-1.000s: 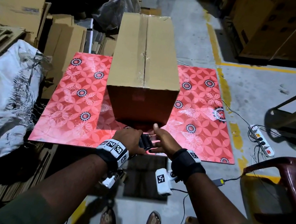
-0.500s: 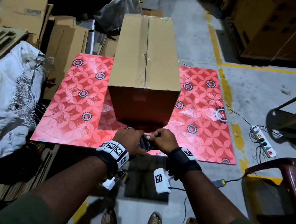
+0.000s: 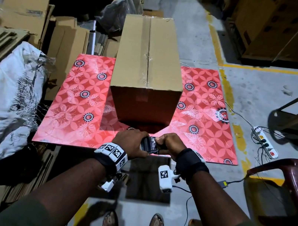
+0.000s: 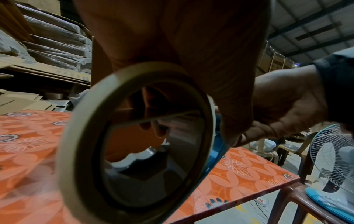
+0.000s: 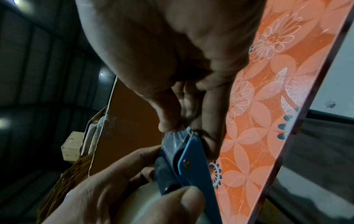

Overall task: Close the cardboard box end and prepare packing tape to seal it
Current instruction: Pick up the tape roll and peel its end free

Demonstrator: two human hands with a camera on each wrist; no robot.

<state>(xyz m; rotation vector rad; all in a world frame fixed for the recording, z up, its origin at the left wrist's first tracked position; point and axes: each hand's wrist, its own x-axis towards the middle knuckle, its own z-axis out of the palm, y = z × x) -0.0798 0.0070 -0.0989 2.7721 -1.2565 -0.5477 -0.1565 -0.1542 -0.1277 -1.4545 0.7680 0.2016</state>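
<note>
Cardboard box (image 3: 149,58) sits closed just past both hands; left hand (image 3: 129,143) grips the tape dispenser (image 3: 149,145) steady so right hand (image 3: 170,143) can pinch the tape end.

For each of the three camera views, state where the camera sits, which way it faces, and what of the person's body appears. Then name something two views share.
Head: worn high, looking down at the cardboard box on the red floral table; both forearms and sandalled feet show.
Left wrist: low, looking along the left hand at the tape roll.
Right wrist: looking along the right hand pinching the tape end.
Both wrist views share the blue tape dispenser.
</note>
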